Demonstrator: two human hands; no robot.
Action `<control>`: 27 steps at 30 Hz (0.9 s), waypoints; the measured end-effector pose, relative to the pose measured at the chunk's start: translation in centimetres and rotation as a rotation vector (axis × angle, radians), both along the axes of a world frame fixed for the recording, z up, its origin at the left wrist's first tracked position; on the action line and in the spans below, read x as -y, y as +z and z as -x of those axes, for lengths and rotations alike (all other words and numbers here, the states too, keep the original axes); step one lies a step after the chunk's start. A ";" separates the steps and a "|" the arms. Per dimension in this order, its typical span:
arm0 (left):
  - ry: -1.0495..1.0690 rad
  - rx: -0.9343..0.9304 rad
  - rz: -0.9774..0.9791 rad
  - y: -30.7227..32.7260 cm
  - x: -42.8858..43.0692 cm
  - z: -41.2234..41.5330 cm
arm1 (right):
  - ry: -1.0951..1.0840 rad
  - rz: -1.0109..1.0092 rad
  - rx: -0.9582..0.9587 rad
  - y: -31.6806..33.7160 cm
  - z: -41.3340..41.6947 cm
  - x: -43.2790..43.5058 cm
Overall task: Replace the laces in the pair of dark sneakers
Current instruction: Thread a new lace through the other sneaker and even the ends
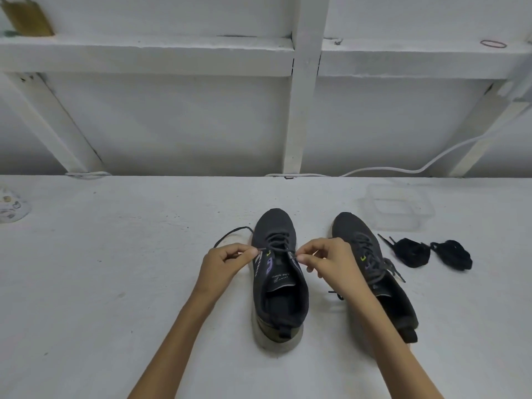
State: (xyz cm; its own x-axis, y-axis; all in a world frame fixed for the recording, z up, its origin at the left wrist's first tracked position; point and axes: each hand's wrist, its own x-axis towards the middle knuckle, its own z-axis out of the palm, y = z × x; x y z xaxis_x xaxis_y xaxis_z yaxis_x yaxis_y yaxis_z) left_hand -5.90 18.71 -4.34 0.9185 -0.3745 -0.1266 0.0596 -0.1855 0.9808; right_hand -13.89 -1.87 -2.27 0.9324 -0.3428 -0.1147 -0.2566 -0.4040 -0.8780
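Note:
Two dark sneakers stand side by side on the white surface, toes pointing away from me. The left sneaker point(279, 286) has a dark lace point(230, 234) threaded through its front eyelets; one free end loops out to the left. My left hand point(224, 263) pinches this lace at the shoe's left side. My right hand point(328, 260) pinches the same lace at the right side of the tongue. The right sneaker point(374, 269) is partly hidden behind my right forearm and keeps its lace tied. Two bundled black laces point(431, 253) lie to its right.
A clear plastic container point(397, 205) sits behind the bundled laces. A white cable point(403, 168) runs along the back edge below a white shelf frame point(305, 90). A round glass object point(11, 205) is at the far left edge.

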 end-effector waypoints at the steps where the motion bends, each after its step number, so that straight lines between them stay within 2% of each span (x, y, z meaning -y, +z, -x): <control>1: 0.018 -0.001 -0.010 0.0 -0.1 0.0 | 0.002 0.020 -0.003 0.0 -0.1 0.0; 9: 0.080 0.032 -0.063 -0.2 -0.2 0.4 | 0.191 0.433 -0.126 1.6 -1.6 -1.1; 13: 0.046 0.107 -0.177 0.0 0.2 0.5 | 0.199 0.655 -0.162 2.0 -1.9 -2.0; 17: -0.009 0.183 -0.295 0.0 0.2 0.4 | 0.185 0.496 -0.087 2.0 -1.5 -2.5; 23: -0.074 0.275 -0.472 0.9 0.5 -0.1 | 0.183 0.462 -0.167 0.3 -1.5 -3.3; 27: -0.153 0.295 -0.522 1.3 0.5 -1.1 | 0.113 0.268 -0.110 -0.5 -1.3 -3.2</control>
State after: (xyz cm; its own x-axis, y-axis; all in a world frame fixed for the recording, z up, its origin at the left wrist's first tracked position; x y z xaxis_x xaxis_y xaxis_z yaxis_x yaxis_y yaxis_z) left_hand -4.81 18.20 -3.07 0.8834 -0.4622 -0.0777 -0.2655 -0.6301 0.7297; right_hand -12.55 1.35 -2.78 0.9533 -0.2694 -0.1363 -0.2842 -0.6485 -0.7062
